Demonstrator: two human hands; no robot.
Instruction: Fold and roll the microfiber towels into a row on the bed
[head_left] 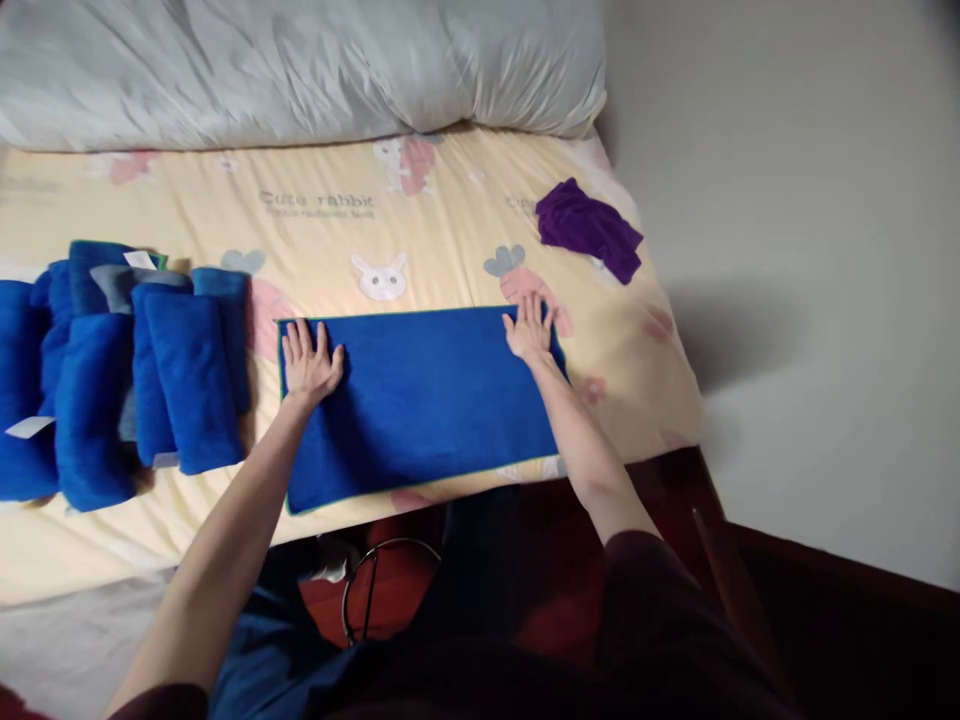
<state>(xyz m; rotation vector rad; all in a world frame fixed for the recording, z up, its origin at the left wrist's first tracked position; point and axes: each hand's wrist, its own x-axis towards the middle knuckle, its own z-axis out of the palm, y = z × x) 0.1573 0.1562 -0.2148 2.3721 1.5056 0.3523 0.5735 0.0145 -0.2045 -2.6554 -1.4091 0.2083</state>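
Observation:
A blue towel [435, 395] with a thin green edge lies spread flat near the front edge of the bed. My left hand [309, 362] presses on its far left corner, palm down and fingers spread. On the far right corner rests my right hand [529, 328], also flat with its fingers apart. Neither hand grips the cloth. To the left of my left hand lie several folded blue towels [196, 385], overlapping in a group, with white tags on some of them.
A crumpled purple cloth [589, 228] lies at the right side of the patterned bed sheet [442, 235]. A grey quilt [300, 70] is bunched across the back. A pale wall [817, 250] borders the bed on the right. Below the front edge a metal ring [352, 590] shows.

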